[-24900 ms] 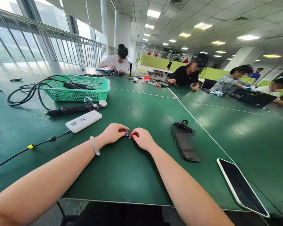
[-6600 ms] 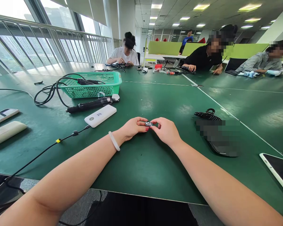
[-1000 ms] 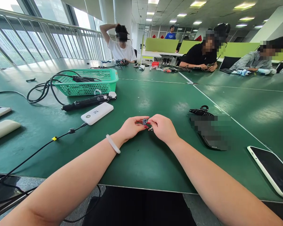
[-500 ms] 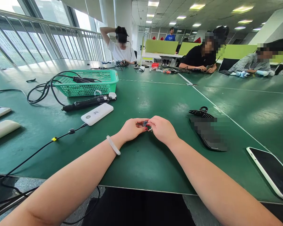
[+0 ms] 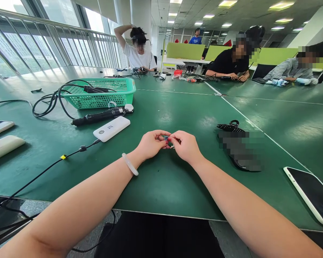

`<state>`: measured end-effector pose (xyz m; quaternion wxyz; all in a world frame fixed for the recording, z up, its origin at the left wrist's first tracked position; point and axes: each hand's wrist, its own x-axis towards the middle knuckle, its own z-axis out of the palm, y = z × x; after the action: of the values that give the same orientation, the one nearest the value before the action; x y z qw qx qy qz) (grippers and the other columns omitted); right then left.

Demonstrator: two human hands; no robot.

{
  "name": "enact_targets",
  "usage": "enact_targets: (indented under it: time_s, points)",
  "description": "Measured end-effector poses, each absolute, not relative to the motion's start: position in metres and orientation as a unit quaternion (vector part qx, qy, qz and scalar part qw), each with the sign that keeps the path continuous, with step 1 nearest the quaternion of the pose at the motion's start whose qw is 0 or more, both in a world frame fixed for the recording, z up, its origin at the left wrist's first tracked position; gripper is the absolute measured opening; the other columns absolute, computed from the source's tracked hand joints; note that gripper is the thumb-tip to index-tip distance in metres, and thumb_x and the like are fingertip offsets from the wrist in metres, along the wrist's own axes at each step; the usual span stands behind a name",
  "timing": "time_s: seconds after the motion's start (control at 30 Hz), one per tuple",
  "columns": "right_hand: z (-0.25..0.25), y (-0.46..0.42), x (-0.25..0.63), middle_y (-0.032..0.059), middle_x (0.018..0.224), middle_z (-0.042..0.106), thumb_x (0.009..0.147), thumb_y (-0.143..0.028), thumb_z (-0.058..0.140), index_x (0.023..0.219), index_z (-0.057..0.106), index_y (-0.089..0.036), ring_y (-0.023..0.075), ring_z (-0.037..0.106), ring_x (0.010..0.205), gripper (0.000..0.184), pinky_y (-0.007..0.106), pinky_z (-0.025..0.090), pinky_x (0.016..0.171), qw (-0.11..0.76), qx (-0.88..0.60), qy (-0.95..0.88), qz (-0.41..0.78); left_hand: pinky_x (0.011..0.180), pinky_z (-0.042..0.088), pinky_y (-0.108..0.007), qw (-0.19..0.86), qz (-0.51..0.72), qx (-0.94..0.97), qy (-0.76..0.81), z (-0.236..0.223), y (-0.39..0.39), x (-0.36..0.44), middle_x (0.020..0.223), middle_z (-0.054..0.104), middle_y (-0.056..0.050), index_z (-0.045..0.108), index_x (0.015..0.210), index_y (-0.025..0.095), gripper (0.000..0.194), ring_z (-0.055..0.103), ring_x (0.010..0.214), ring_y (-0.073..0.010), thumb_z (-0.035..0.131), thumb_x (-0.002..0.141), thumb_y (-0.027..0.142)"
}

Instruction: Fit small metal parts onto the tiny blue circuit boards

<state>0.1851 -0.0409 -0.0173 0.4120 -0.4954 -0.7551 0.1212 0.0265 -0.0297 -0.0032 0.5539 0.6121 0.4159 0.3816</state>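
Note:
Both hands meet over the green tabletop. Between their fingertips is a small dark bluish piece, too small and too covered to name. My left hand is closed on it, thumb and fingers pinched together. From the other side, my right hand pinches at the same piece with thumb and forefinger. A small shiny metallic bit shows just under the right fingertips; I cannot tell whether it is part of the same piece. The fingers hide most of what is held.
Left of my hands lie a white power bank with a cable, a black electric screwdriver and a green basket. On the right are a black hair clip, a blurred black item and a phone. Several people sit beyond.
The fingers have shifted slightly around the small piece, and less of it shows on the left hand's side. Both hands stay together in the same place; the view has moved a little.

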Motion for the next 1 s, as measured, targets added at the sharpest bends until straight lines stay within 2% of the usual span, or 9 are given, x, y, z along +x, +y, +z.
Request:
enact_targets:
  time_s: [0.17,0.27,0.47,0.57,0.7,0.9,1.0]
  points:
    - [-0.017,-0.042,0.183,0.0018,0.072,0.065,0.082,-0.020,0.051,0.073,0.066,-0.019,0.0126,0.054,0.063,0.017,0.026,0.042,0.060,0.423,-0.505,-0.740,0.138,0.069,0.055,-0.028,0.557,0.380,0.618,0.404,0.004,-0.033,0.026,0.054,0.053,0.005,0.064,0.099,0.012,0.027,0.061,0.056,-0.0090,0.060,0.074,0.004]
    - [-0.015,-0.040,0.188,0.0017,0.075,0.066,0.085,-0.026,0.049,0.078,0.069,-0.021,0.0132,0.056,0.065,0.021,0.027,0.042,0.062,0.399,-0.530,-0.730,0.167,0.069,0.055,-0.028,0.579,0.388,0.589,0.409,0.004,-0.029,0.025,0.058,0.059,0.002,0.063,0.101,0.011,0.028,0.063,0.058,-0.0099,0.060,0.074,0.003]
    - [-0.014,-0.036,0.202,0.0007,0.086,0.065,0.078,-0.024,0.060,0.077,0.070,-0.024,0.0139,0.056,0.074,0.010,0.027,0.042,0.065,0.243,-0.564,-0.773,0.160,0.074,0.055,-0.029,0.618,0.401,0.500,0.455,-0.006,-0.020,0.021,0.077,0.065,-0.004,0.063,0.099,0.010,0.026,0.067,0.065,-0.0112,0.061,0.074,0.003]
    - [-0.015,-0.036,0.201,0.0009,0.086,0.064,0.078,-0.024,0.062,0.075,0.069,-0.022,0.0137,0.055,0.075,0.007,0.027,0.041,0.066,0.200,-0.571,-0.783,0.140,0.081,0.055,-0.031,0.632,0.397,0.484,0.457,-0.008,-0.021,0.020,0.080,0.066,-0.006,0.061,0.100,0.010,0.025,0.067,0.070,-0.0120,0.063,0.076,0.006]
    - [-0.017,-0.035,0.196,0.0026,0.084,0.062,0.081,-0.020,0.059,0.071,0.066,-0.021,0.0155,0.056,0.078,0.013,0.028,0.040,0.066,0.183,-0.567,-0.797,0.100,0.089,0.053,-0.034,0.653,0.385,0.471,0.450,-0.006,-0.023,0.022,0.085,0.068,-0.007,0.059,0.103,0.010,0.023,0.068,0.075,-0.0123,0.060,0.080,0.007]
    - [-0.028,-0.030,0.196,0.0071,0.089,0.061,0.088,-0.018,0.048,0.076,0.063,-0.018,0.0179,0.053,0.083,0.019,0.030,0.041,0.069,0.162,-0.515,-0.841,0.022,0.092,0.052,-0.035,0.670,0.382,0.457,0.443,-0.006,-0.022,0.022,0.089,0.068,-0.008,0.059,0.104,0.010,0.026,0.068,0.076,-0.0119,0.057,0.079,0.002]
    - [-0.030,-0.029,0.198,0.0074,0.096,0.058,0.087,-0.015,0.045,0.076,0.062,-0.017,0.0167,0.052,0.083,0.021,0.030,0.043,0.072,0.184,-0.508,-0.840,0.043,0.092,0.051,-0.036,0.667,0.378,0.462,0.446,-0.007,-0.022,0.021,0.088,0.068,-0.008,0.057,0.102,0.010,0.025,0.068,0.076,-0.0123,0.058,0.079,0.002]
